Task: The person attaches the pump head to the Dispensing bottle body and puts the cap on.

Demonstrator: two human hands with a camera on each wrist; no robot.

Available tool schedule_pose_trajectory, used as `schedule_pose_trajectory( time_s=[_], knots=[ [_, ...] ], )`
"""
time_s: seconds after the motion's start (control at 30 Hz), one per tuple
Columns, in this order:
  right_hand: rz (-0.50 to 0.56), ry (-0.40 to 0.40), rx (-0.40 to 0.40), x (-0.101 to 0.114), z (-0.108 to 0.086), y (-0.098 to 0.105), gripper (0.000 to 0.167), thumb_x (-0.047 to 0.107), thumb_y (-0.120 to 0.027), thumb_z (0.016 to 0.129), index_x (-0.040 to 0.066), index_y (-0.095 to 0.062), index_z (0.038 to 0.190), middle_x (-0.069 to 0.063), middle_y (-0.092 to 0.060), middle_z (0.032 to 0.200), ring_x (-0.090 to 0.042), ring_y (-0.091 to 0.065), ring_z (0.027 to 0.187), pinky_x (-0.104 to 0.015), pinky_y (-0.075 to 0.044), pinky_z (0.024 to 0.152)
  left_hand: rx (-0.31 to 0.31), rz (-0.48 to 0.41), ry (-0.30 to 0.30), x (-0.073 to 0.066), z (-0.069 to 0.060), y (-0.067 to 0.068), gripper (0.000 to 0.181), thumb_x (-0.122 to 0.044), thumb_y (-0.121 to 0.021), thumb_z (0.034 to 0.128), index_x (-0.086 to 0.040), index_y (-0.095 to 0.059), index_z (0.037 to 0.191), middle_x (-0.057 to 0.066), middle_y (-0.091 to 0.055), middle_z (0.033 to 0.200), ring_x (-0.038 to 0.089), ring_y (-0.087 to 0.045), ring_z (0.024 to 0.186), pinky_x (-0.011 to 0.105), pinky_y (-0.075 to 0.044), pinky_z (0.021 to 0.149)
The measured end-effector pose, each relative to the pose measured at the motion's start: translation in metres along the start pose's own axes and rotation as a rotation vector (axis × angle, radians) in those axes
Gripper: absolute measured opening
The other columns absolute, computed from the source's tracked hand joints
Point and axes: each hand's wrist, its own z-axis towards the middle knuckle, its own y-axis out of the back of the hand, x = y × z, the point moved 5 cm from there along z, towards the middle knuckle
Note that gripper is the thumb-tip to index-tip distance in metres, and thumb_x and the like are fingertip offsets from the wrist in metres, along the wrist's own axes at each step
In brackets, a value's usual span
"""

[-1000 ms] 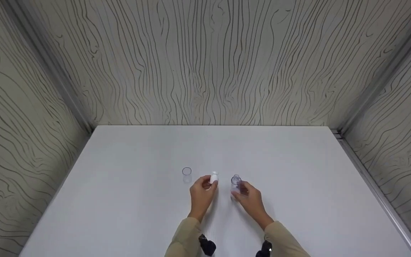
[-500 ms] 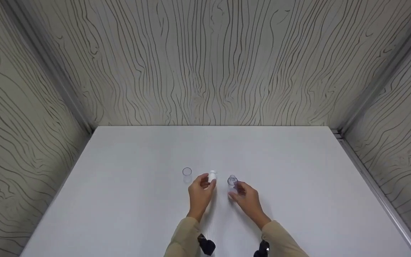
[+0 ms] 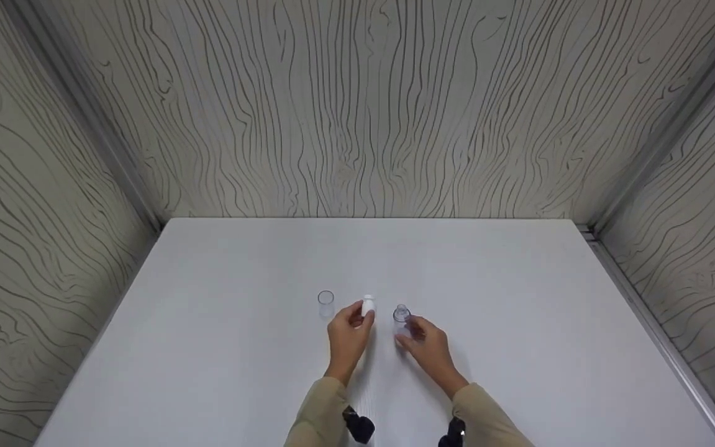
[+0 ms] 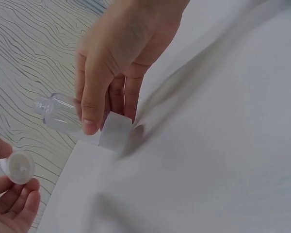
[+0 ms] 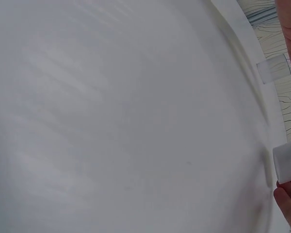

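My left hand [image 3: 348,340] pinches a small white bottle top [image 3: 368,305] between thumb and fingers, raised over the table. In the left wrist view the round end of this white bottle top [image 4: 20,167] faces the camera. To its right, my right hand [image 3: 433,351] grips a clear bottle [image 3: 401,328] by its side. The bottle's narrow clear neck [image 4: 41,106] is bare, and its lower part [image 4: 115,131] is whitish. The white top and the bottle are apart. A clear cylindrical cap [image 3: 326,305] stands on the table left of my left hand.
A white table [image 3: 239,267] lies under both hands. Wood-grain patterned panels [image 3: 357,112] rise behind it and at both sides. Black wrist devices [image 3: 359,426] sit by the beige sleeves [image 3: 320,413].
My right hand has moved a little left with the bottle, nearer the white top. My left hand has shifted slightly left and away with the top. The clear cap stays put.
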Motion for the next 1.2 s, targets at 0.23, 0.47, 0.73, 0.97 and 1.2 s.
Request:
schedule_pose_trajectory(
  time_s=[0.23,0.47,0.73,0.97,1.2],
  knots=[
    [0.001,0.001,0.000,-0.0009,0.0001,-0.0012,0.035,0.007,-0.073,0.082,-0.006,-0.062,0.113,-0.022,-0.069,0.110,-0.034,-0.067,0.102,-0.040,-0.057,0.090,0.012,-0.017,0.031,-0.0003,0.0019,0.0017,0.028,-0.007,-0.071,0.0837,0.007,-0.067,0.107,0.019,-0.072,0.096,0.022,-0.071,0.083,0.025,-0.061,0.075],
    [-0.010,0.009,0.003,-0.0023,-0.0006,-0.0025,0.037,0.008,-0.073,0.082,-0.005,-0.062,0.114,-0.022,-0.069,0.111,-0.033,-0.067,0.103,-0.041,-0.056,0.090,0.037,-0.032,0.072,0.0003,0.0026,0.0036,0.028,-0.010,-0.071,0.0846,0.004,-0.066,0.108,0.018,-0.072,0.100,0.022,-0.071,0.088,0.024,-0.060,0.078],
    [-0.055,0.049,-0.021,0.0010,-0.0009,-0.0037,0.034,0.007,-0.075,0.080,-0.004,-0.064,0.110,-0.019,-0.070,0.103,-0.031,-0.068,0.096,-0.034,-0.060,0.084,0.010,-0.072,0.040,-0.0017,0.0035,0.0071,0.028,-0.008,-0.073,0.0816,0.006,-0.067,0.105,0.021,-0.072,0.099,0.027,-0.072,0.088,0.032,-0.061,0.079],
    [-0.064,0.047,-0.037,0.0019,-0.0014,-0.0054,0.032,0.007,-0.076,0.079,-0.002,-0.066,0.108,-0.016,-0.071,0.101,-0.029,-0.068,0.094,-0.033,-0.060,0.083,0.016,-0.104,0.074,-0.0028,0.0042,0.0068,0.028,-0.007,-0.074,0.0799,0.004,-0.066,0.105,0.019,-0.072,0.100,0.025,-0.071,0.089,0.031,-0.061,0.081],
    [-0.059,0.038,-0.052,0.0022,-0.0012,-0.0070,0.030,0.005,-0.076,0.078,-0.002,-0.067,0.106,-0.015,-0.071,0.099,-0.027,-0.068,0.091,-0.029,-0.059,0.081,0.029,-0.161,0.085,-0.0043,0.0034,0.0068,0.036,-0.005,-0.074,0.0796,0.007,-0.065,0.112,0.021,-0.070,0.103,0.025,-0.070,0.091,0.032,-0.060,0.083]
  ],
)
